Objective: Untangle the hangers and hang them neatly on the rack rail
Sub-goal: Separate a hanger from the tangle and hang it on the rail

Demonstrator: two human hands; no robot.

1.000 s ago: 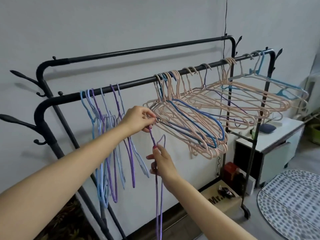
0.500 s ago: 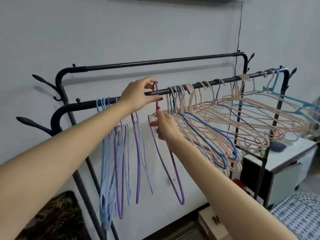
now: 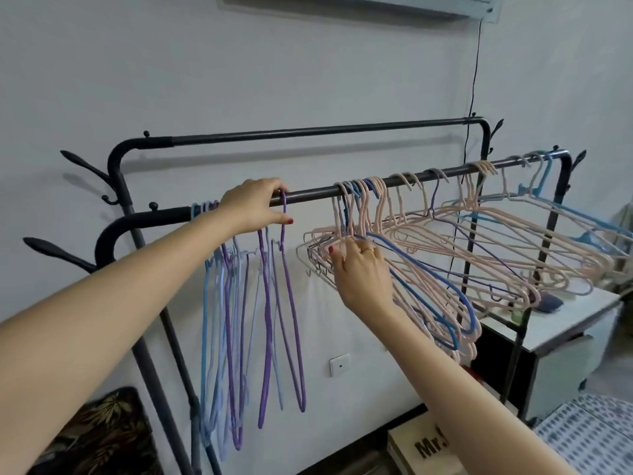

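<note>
Head view — left hand [image 3: 255, 205] on rail [image 3: 311, 193], right hand [image 3: 363, 275] gripping pink hangers [image 3: 428, 241].

Pale wall [image 3: 308, 80], white side cabinet [image 3: 565, 323]

Soft, even daylight fills the room, moderately bright and faintly cool. The rack rail [image 3: 308, 193] throws a faint, blurred shadow on the wall [image 3: 308, 80] behind it. No glare shows. Wide-angle distortion bows straight lines near the edges and stretches the near forearms. Detail is slightly soft overall, with smeared compression texture.
</note>
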